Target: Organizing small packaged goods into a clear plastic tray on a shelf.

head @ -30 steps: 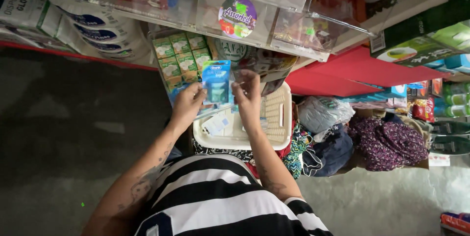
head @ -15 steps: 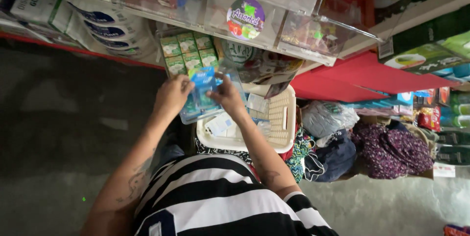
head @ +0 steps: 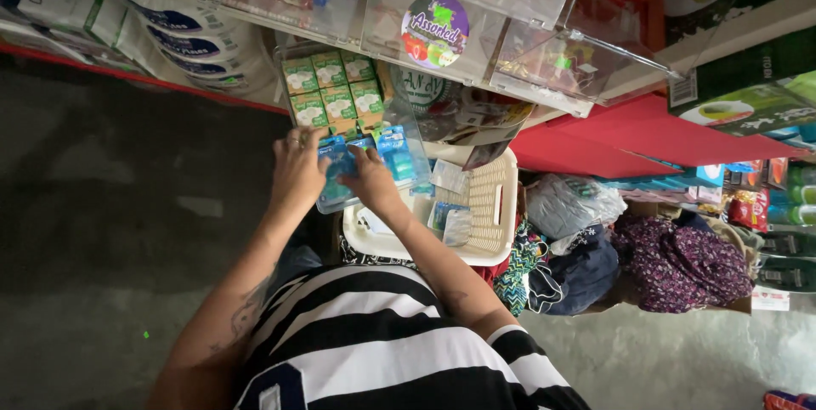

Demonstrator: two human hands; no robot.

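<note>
My left hand (head: 297, 168) and my right hand (head: 368, 179) both rest on blue blister packs (head: 340, 159) standing in a clear plastic bin (head: 331, 203). The fingers of both hands press on the same pack near the bin's left end. More blue packs (head: 396, 153) stand to the right in the same bin. Small green boxes (head: 330, 94) fill the clear bin just behind. A cream plastic basket (head: 489, 197) sits below my right arm with a few small packets (head: 449, 221) in it.
Clear display bins (head: 476, 28) with sweets and a round sticker hang above. White packs (head: 183, 45) line the shelf at the left. A red surface (head: 612, 134) and piles of cloth (head: 671, 257) lie to the right. Grey floor (head: 102, 231) spreads to the left.
The blue pack that both hands held up in front of the shelf has gone down and left into the clear bin. Both hands followed it and now rest on the packs there.
</note>
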